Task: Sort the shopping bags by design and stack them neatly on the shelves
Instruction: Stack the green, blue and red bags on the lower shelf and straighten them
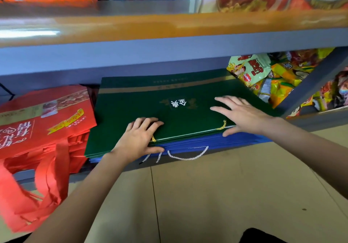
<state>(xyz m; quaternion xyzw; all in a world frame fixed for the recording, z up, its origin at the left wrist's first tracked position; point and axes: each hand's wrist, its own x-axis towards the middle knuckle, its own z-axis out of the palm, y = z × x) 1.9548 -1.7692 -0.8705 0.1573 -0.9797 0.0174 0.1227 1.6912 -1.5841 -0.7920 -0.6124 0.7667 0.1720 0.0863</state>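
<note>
A stack of flat dark green paper bags (143, 107) with gold bands and white characters lies on the lower shelf, on top of a stack of blue bags (226, 142) whose white rope handles (188, 155) hang over the shelf edge. My left hand (139, 139) rests on the front left of the green stack, fingers on top and thumb against its front edge. My right hand (243, 114) lies flat on the green stack's right side, fingers straight and spread. To the left sits a pile of red fabric bags (47, 122), their red handles drooping off the shelf.
The grey shelf board (169, 54) with an orange front strip hangs close above the bags. Yellow and orange snack packets (273, 78) crowd the right of the lower shelf beside a slanted grey brace (310, 84). Noodle packs fill the upper shelf. Beige floor tiles (207, 195) lie below.
</note>
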